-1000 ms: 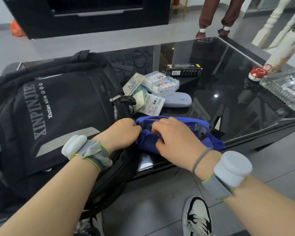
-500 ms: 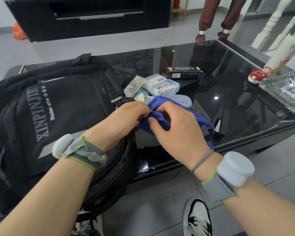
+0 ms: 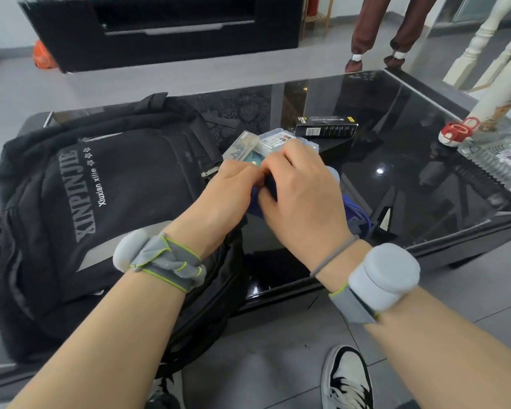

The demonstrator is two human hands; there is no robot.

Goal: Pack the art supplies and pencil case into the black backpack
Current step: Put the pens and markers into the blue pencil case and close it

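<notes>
While both your hands were bunched together on the blue pencil case (image 3: 355,215), your left hand (image 3: 227,196) pinched its near-left end and your right hand (image 3: 301,196) gripped it from above. It hung just over the glass table (image 3: 410,149), its long axis trailing right toward the table edge. The black backpack (image 3: 106,208) lay immediately left, touching your left wrist, so the left hand was nearer; I judged the case must travel leftward.
</notes>
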